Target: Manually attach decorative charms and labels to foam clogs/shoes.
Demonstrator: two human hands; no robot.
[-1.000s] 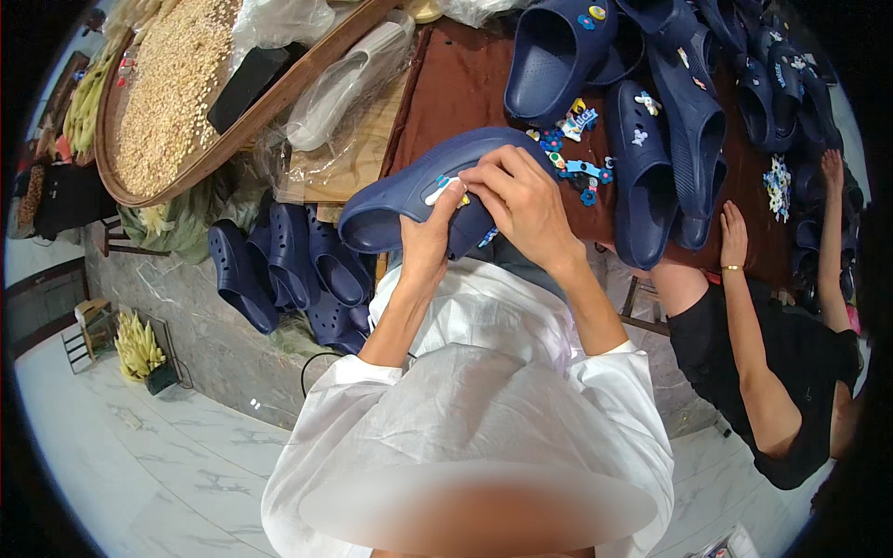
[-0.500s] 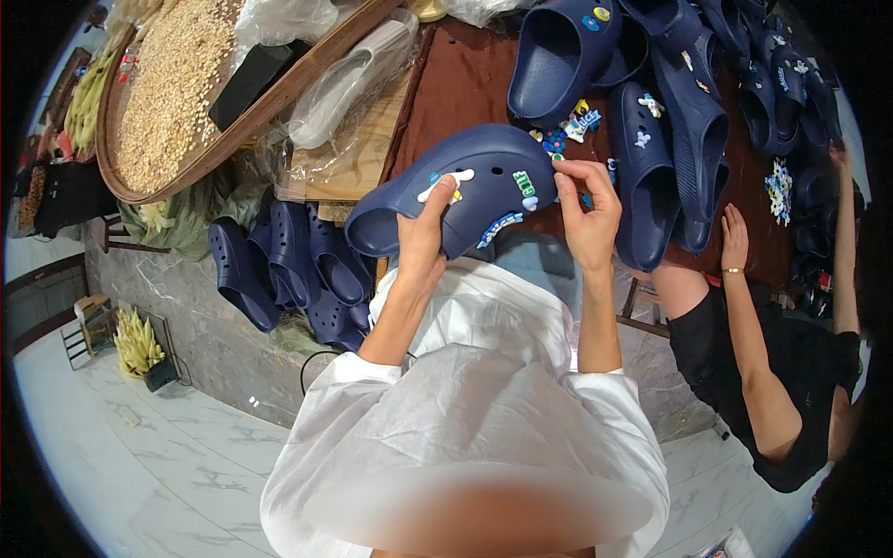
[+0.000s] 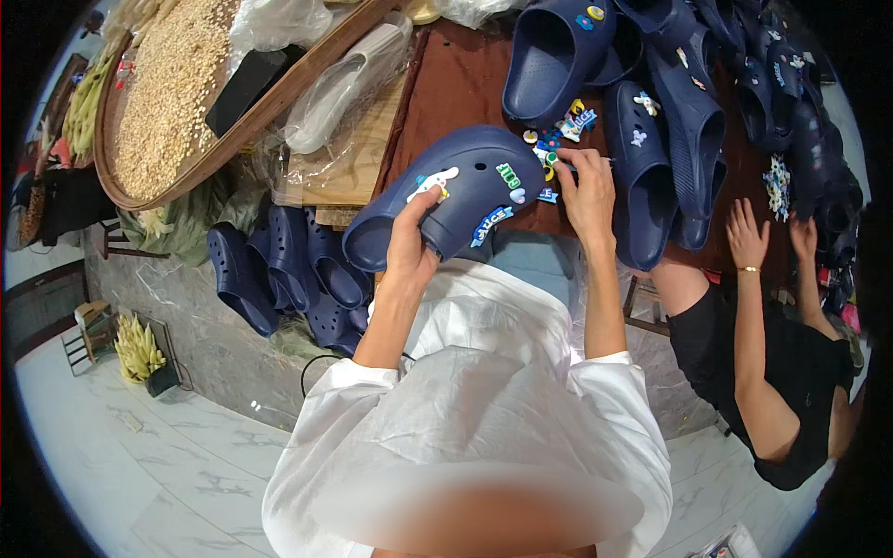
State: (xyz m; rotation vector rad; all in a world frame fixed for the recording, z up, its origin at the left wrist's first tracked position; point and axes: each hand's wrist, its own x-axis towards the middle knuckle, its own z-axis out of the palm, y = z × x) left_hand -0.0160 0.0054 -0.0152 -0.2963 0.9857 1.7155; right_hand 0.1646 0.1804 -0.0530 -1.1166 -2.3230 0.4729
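My left hand (image 3: 412, 244) grips a navy clog (image 3: 465, 172) by its heel-side edge, thumb on top and fingers underneath. Several shoe charms sit on the clog's upper: a white figure near my thumb, a green piece, a pale heart and a blue-and-white name-shaped charm (image 3: 491, 225). Just right of the clog's toe, my right hand (image 3: 588, 193) has thumb and forefinger pinched at a small green-and-white charm (image 3: 552, 158). Loose colourful charms (image 3: 575, 121) lie on the brown cloth around those fingertips.
More navy clogs (image 3: 642, 177) stand on the brown cloth (image 3: 446, 84), others (image 3: 244, 279) hang at the left. A woven tray (image 3: 321, 60) holds pale kernels and a black phone (image 3: 251, 88). Beside it lies a bagged white shoe (image 3: 344, 93). A co-worker's hand (image 3: 747, 232) rests at the right.
My right hand has shifted slightly away from the clog's toe toward the loose charms. The clog has tilted a little in my left hand. The co-worker's far hand has come nearer.
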